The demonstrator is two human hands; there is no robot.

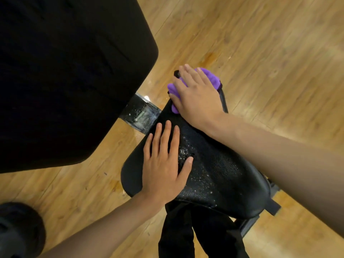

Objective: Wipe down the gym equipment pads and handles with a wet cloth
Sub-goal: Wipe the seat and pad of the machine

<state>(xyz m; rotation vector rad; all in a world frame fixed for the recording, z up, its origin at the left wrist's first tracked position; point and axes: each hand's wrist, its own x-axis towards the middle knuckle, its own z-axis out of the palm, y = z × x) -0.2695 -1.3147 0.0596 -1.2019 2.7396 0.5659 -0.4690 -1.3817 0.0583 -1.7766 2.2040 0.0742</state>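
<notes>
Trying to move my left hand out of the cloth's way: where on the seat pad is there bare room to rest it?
Bare: the wide near part of the seat pad, between the left hand and the right forearm. Crowded: the narrow far end, where the right hand presses the purple cloth.

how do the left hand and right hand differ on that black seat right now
The left hand lies bare on the black seat; the right hand presses a purple cloth onto it. The left hand is on the seat's wide near part, the right hand at its narrow far end. Both are palm down with fairly straight fingers.
</notes>
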